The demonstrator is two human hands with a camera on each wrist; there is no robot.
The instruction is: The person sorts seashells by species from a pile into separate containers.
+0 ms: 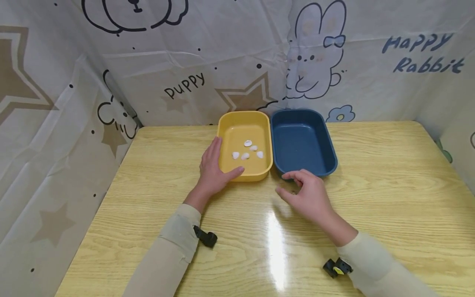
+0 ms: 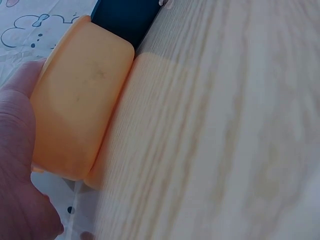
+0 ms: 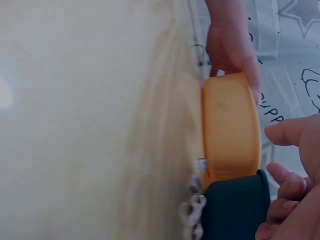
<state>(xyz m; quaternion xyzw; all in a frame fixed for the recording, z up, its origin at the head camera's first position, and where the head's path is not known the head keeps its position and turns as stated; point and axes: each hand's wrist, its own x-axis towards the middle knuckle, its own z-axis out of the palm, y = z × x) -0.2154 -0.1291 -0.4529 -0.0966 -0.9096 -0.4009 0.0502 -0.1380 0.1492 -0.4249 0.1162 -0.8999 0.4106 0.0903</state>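
Note:
A yellow bin (image 1: 245,178) stands at the back of the table with several small white shell-like pieces (image 1: 248,143) on its floor. My left hand (image 1: 214,167) rests at its near left corner, fingers along the left side and thumb over the front rim. To the right, touching it, is a dark blue bin (image 1: 303,144). My right hand (image 1: 309,196) hovers before the blue bin's front edge, thumb and index finger apart, with nothing visible between them. Small greyish-white pieces (image 3: 194,212) lie by the blue bin's base in the right wrist view, largely hidden by the hand in the head view.
The bins stand on a pale wooden table (image 1: 237,247), close to its back edge. Behind them hangs a white printed cloth (image 1: 237,53), which also covers the left side. Wrist cameras (image 1: 205,237) are strapped to both sleeves.

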